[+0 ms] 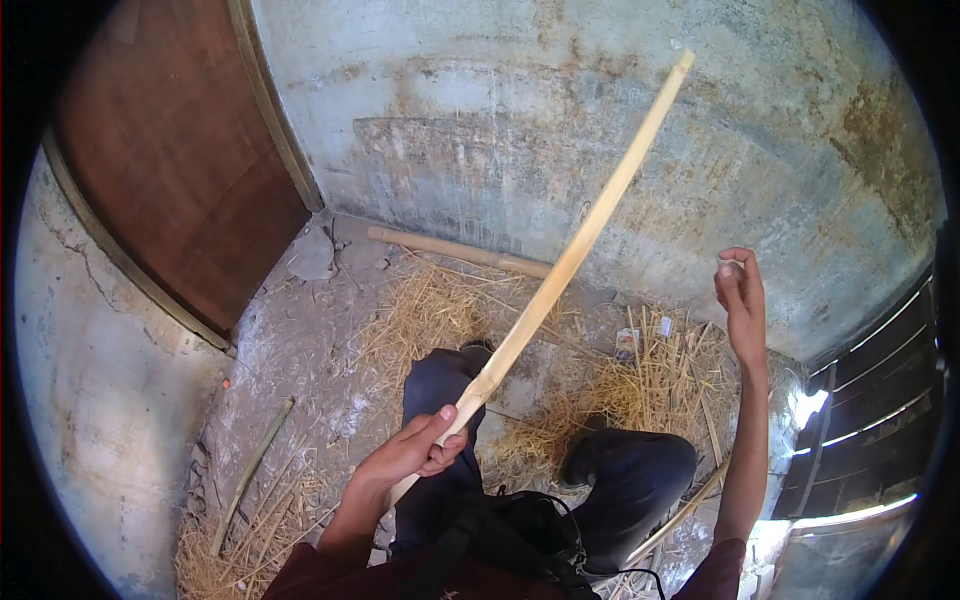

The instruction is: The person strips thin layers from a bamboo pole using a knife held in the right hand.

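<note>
Bamboo strip (pixel 566 270) in closed left hand (pixel 408 450), right hand (pixel 741 302) loosely curled

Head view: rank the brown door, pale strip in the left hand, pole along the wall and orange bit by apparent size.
1. Brown door
2. Pale strip, though nearer the camera than the pole, which may enlarge it
3. Pole
4. Orange bit, clearly smallest

The head camera looks down across the floor (pixel 275 330) toward a wall (pixel 470 95).
</note>
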Motion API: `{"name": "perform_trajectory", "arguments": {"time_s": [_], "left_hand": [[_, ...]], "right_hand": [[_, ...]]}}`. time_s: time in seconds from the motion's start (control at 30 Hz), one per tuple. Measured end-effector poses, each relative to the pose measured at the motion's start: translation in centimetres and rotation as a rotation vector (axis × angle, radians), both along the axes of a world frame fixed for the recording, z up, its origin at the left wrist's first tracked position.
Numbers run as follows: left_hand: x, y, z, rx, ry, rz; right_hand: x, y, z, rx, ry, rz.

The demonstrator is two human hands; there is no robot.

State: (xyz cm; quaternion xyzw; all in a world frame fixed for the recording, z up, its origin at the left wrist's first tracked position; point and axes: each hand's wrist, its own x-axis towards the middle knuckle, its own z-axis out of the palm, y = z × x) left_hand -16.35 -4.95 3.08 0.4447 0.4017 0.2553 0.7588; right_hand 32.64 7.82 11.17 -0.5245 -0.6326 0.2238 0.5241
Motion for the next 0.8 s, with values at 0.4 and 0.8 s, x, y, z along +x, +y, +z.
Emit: {"name": "perform_trajectory", "arguments": {"time_s": [0.4, 0.8], "left_hand": [[2.6, -1.3, 0.9, 0.085, 0.05, -0.06], [3.1, -3.0, 1.6, 0.514, 0.378, 0.113]], "right_hand": [[-16.5, -8.1, -1.9, 0.446, -0.449, 0.274], [-18.8, -9.3, -3.8, 0.436, -0.399, 0.278]]}}
